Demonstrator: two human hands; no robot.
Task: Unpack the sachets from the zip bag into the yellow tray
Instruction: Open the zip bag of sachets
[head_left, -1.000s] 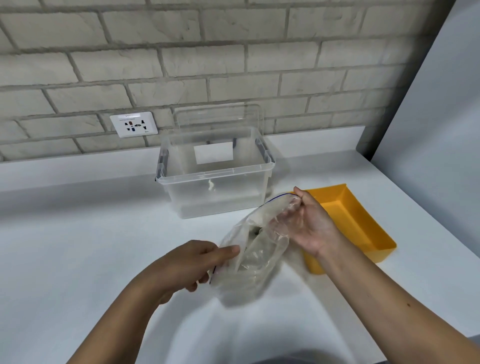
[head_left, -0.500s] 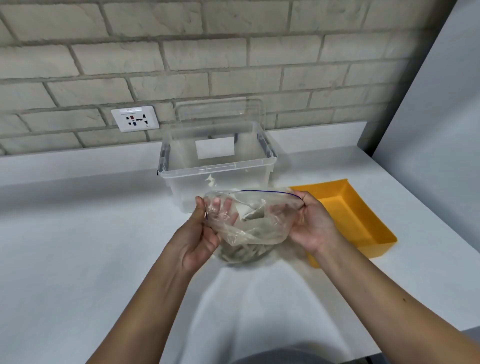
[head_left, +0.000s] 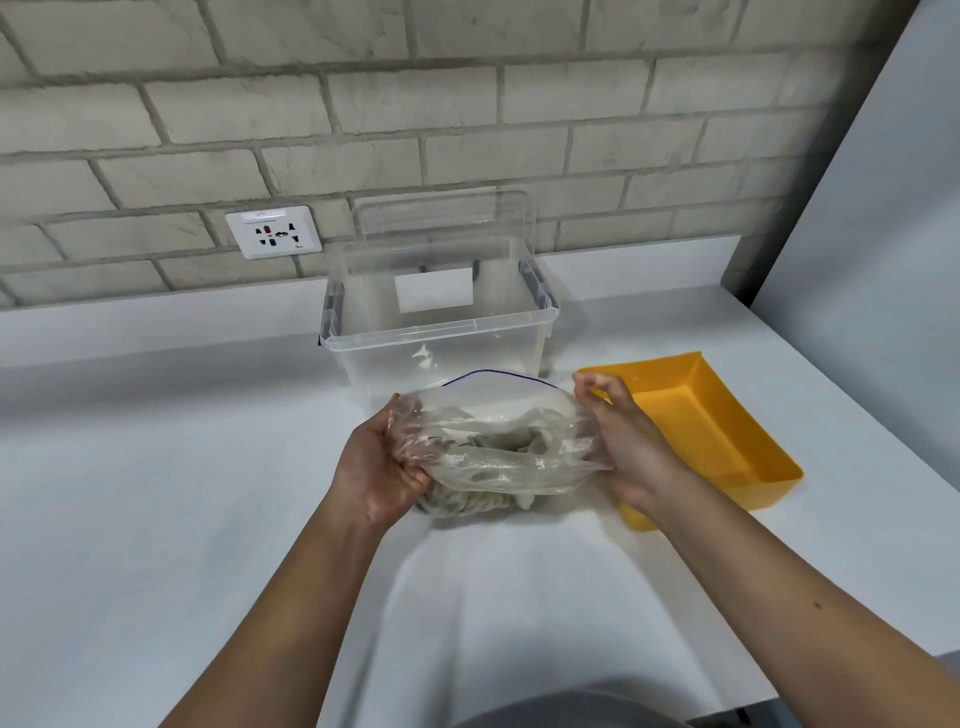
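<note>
**Both hands holding zip bag just left of yellow tray**

The zip bag (head_left: 498, 441) is sitting between both hands, just left of the yellow tray (head_left: 691, 415), w/ its underside resting on or hanging just over the white counter (head_left: 156, 467); can't tell which. The left hand (head_left: 374, 467) is gripping the side of the bag farthest from the tray, fingers curling round the plastic and showing through it. The right hand (head_left: 628, 447) is pinching the bag's tray-side edge near the top, thumb & forefinger pressing together, and is overlapping the tray's near-left corner in this view. A blue zip strip (head_left: 488, 372) is arching along the bag's top edge; whether the mouth is fully open is hard to tell. The sachets (head_left: 483, 501) are lying bunched in the bottom of the bag, pale and blurry, so no count possible. The tray is showing only its bare floor.

A clear bin (head_left: 436, 332) is standing behind and left of the tray, its lid (head_left: 441, 218) leaning upright behind it against the brick wall (head_left: 467, 104). A wall socket (head_left: 274, 232) is sitting further left of the tray, on the wall.
</note>
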